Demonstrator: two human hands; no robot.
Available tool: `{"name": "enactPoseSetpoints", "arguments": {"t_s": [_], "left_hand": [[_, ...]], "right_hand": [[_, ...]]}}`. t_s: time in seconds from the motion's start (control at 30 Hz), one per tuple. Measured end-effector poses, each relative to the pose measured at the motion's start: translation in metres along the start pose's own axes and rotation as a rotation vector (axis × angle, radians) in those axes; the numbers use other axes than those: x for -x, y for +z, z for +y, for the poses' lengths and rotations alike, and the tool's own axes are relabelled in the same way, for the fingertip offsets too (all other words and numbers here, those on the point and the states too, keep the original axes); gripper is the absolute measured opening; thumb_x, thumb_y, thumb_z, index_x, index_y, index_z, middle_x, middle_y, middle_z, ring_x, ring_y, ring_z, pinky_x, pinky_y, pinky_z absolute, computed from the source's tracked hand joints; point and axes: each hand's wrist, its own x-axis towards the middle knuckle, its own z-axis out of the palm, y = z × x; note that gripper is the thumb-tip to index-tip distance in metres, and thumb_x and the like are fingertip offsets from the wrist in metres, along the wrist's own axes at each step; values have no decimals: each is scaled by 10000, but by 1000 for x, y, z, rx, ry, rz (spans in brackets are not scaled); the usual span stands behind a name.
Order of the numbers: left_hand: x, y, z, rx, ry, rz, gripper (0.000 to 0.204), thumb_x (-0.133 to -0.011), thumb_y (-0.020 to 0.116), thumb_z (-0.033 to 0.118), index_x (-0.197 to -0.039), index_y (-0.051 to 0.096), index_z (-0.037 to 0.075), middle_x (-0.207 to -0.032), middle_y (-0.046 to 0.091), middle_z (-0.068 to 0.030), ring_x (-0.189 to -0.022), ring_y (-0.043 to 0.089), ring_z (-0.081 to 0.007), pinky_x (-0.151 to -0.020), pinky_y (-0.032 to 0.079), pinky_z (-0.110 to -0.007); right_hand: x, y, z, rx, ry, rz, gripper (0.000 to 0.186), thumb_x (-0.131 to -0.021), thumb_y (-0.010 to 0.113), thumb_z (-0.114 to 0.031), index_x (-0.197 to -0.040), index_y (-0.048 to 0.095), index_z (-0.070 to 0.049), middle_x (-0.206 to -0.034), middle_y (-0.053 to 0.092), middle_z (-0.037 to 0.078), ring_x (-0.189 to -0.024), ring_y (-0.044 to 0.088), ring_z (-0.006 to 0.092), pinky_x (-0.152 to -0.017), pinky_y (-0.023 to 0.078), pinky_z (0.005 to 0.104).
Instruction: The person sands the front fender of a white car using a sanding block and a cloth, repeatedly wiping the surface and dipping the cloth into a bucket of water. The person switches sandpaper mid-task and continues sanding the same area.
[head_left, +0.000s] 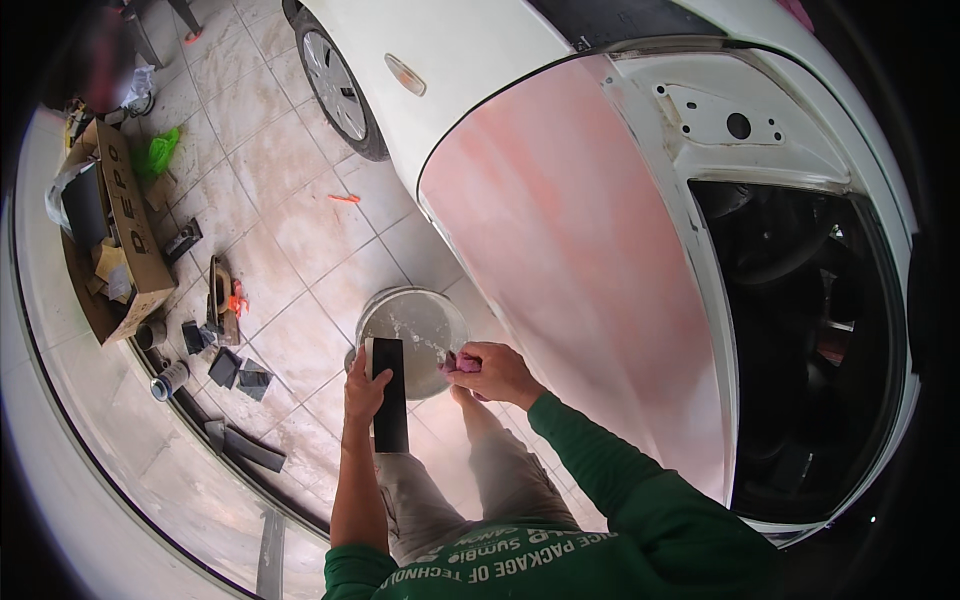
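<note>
My left hand (pixel 364 392) grips a long black sanding block (pixel 391 405) by its left side, thumb over its face. A crumpled purple-pink rag (pixel 463 364) is bunched in my right hand (pixel 500 372), whose fingers are closed around it. Both hands are over a round bucket (pixel 460 318) of cloudy water on the floor, and the block covers part of its left side. To the right stands a white car with a door panel (pixel 580 230) coated in patchy pinkish filler or primer; neither hand touches it.
A cardboard box (pixel 130 215) of papers and scraps stands at the left. Near it lie a green plastic bag (pixel 155 152), a can (pixel 170 381), dark sanding sheets (pixel 225 368) and a dark strip (pixel 250 446). The car's front wheel (pixel 335 85) is at the top.
</note>
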Motion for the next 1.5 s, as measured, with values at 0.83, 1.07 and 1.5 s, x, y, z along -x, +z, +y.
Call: {"name": "enactPoseSetpoints", "arguments": {"t_s": [0.83, 1.07, 1.5], "left_hand": [[194, -219, -154, -624, -348, 19, 933, -834, 896, 123, -1644, 445, 21, -1442, 691, -230, -1242, 719, -304, -1055, 558, -392], [309, -201, -179, -454, -401, 94, 922, -822, 906, 115, -1627, 467, 12, -1336, 746, -219, -1146, 750, -300, -994, 583, -389], [537, -116, -189, -345, -335, 99, 510, -829, 850, -57, -1292, 687, 82, -1054, 791, -85, -938, 758, -240, -834, 600, -408]], "right_hand": [[0, -192, -94, 1724, -829, 315, 126, -950, 669, -220, -923, 793, -219, -1025, 773, -78, -1271, 625, 160, -1264, 292, 439], [226, -121, 97, 1719, -753, -27, 195, -1026, 565, -227, -990, 735, -140, -993, 701, -15, -1212, 603, 179, -1245, 302, 425], [578, 51, 378, 817, 245, -68, 117, -856, 747, -253, -899, 847, -298, -993, 810, -56, -1197, 682, 230, -1185, 375, 486]]}}
